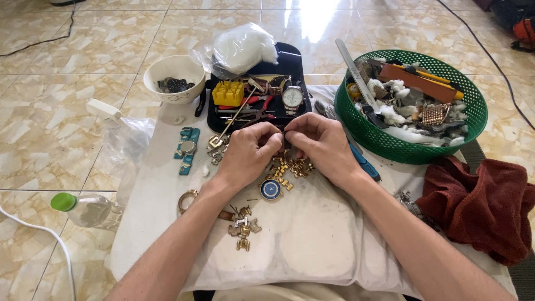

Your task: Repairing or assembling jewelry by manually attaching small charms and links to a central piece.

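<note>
Head view: left hand [248, 150] & right hand [320, 146] both pinch small dark part [286, 140] over gold links [290, 167]. Blue-dial watch [271, 189] just below; black tray [292, 61], green basket [473, 120] behind.

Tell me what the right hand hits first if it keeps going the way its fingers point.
The right hand points left toward the left hand, fingertips nearly meeting over the gold watch band links. It would probably meet the left hand's fingers first; whether they already touch is unclear.
</note>
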